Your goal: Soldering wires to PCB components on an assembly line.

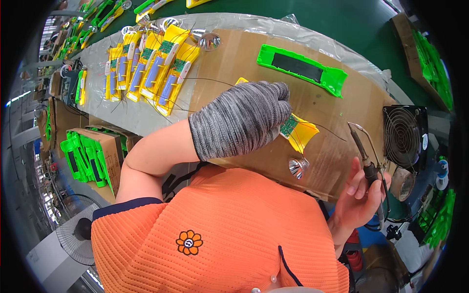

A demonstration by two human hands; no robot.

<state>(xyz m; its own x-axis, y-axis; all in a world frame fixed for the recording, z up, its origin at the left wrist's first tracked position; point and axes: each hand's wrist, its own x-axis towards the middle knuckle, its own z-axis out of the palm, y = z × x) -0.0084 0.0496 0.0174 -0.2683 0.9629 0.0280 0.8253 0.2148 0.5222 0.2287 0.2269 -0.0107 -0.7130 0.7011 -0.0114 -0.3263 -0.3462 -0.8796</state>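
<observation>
The person's left arm (161, 151) bends at the elbow; the left hand (244, 119), in a striped grey knit glove, shows its back, fingers curled, tips hidden. The bare right hand (359, 200) grips, well apart.

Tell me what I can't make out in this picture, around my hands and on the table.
All in the head view:
- Yellow casing: its middle is hidden by the gloved left hand.
- Ends of that hand's fingers: curled out of sight, so their exact hold is unclear.
- Circuit board: partly covered by the glove; its components are too small to tell.
- Yellow part at the top: cut off by the upper edge.
</observation>
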